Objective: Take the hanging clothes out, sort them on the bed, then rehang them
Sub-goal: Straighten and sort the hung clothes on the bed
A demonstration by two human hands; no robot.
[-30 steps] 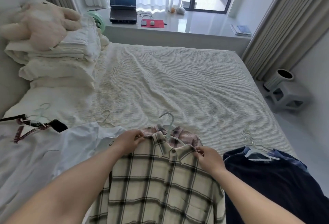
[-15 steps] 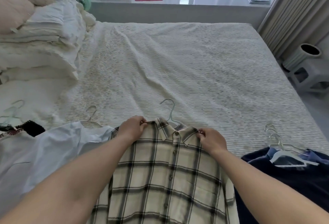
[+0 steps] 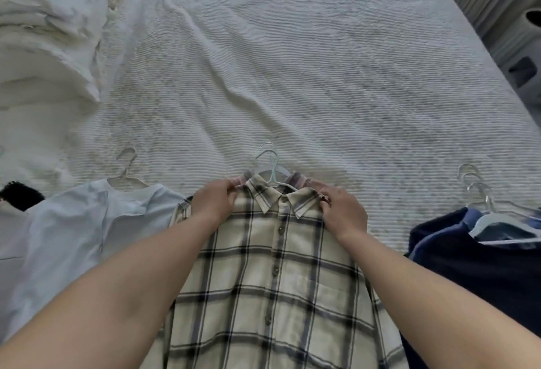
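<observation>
sorting step: the plaid shirt (image 3: 272, 280) lies on the bed (image 3: 292, 75), left hand (image 3: 215, 201) and right hand (image 3: 342, 210) fingers pinching its shoulders beside the collar. next probably needs lifting it by its hanger (image 3: 270, 168).

arms: two, bare to the elbow | sleeves: none visible | left hand (image 3: 215, 203) | right hand (image 3: 342, 210): ungloved

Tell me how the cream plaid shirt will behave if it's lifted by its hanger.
The plaid shirt is probably floppy: its thin cloth lies flat on the bed. It likely weighs little and should drape from the pale hanger. The shoulders might slide off, since both hands pinch them beside the collar.
</observation>
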